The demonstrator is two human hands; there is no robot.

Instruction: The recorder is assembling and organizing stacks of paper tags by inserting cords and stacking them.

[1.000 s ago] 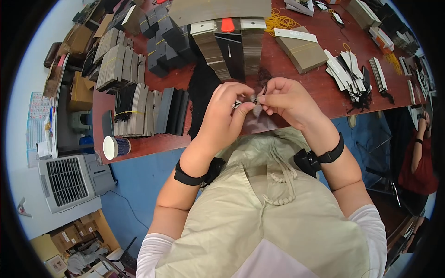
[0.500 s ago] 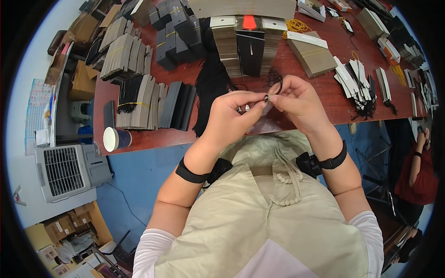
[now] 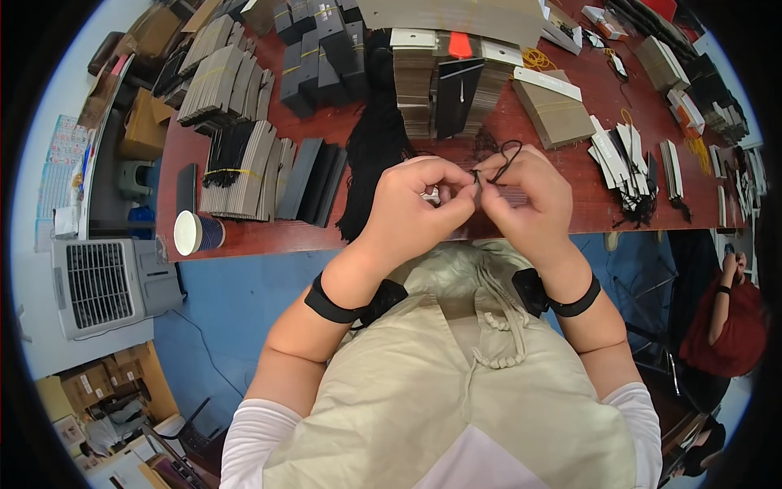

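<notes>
My left hand (image 3: 423,200) and my right hand (image 3: 525,200) meet just above the near edge of the table, thumb and forefinger pinched in each. Between them runs a thin black cord (image 3: 509,159), which rises in a small loop over my right fingers. The exact spot where the fingertips close on it is partly hidden. A thick bundle of black cords (image 3: 379,134) lies just left of my left hand. Behind my hands stand stacked grey-brown cards (image 3: 414,90) and a black card (image 3: 456,98) with a red tip.
On the left are banded grey card stacks (image 3: 236,175), dark folded pieces (image 3: 309,179) and a paper cup (image 3: 189,234) at the table edge. To the right lie white tags with black cords (image 3: 619,159) and a banded brown stack (image 3: 558,110). Another person (image 3: 725,326) sits far right.
The black cord now stands up as a larger loop over my right fingers. My hands stay together, the right one turned slightly. The whole view has shifted a little.
</notes>
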